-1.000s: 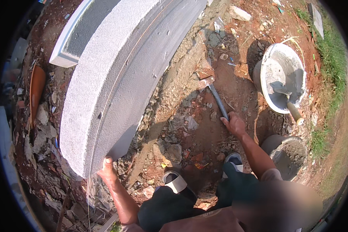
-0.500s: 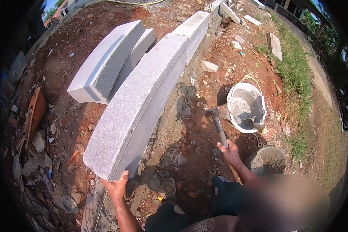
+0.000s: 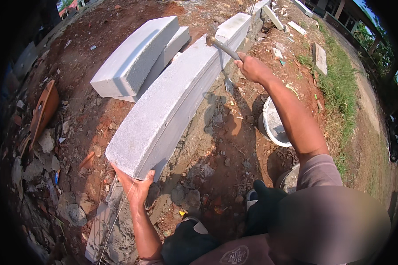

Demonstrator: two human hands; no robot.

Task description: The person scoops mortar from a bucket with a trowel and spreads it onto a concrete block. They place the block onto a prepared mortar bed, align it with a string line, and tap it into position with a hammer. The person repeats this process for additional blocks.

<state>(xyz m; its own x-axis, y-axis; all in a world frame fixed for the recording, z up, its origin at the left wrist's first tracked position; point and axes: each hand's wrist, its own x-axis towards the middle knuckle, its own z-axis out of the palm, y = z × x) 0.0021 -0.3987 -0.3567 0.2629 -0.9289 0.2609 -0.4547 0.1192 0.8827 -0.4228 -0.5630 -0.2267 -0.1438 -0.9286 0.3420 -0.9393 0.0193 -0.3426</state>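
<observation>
Block [image 3: 163,95] (grainy, rect.) w/ straight-handled tool [image 3: 226,49] nr far end.

Left hand [image 3: 137,187]: spread against the aerated concrete block's [image 3: 163,108] near end
Right hand [image 3: 254,70]: wrapped round a hammer's [image 3: 227,48] handle
Hammer head: just left of right grip
White bucket [image 3: 271,123]: below right grip, partly behind forearm

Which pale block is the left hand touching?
The long central block: the left hand cups its near end. No hand touches the two blocks to its left or the shorter block beyond it.
</observation>
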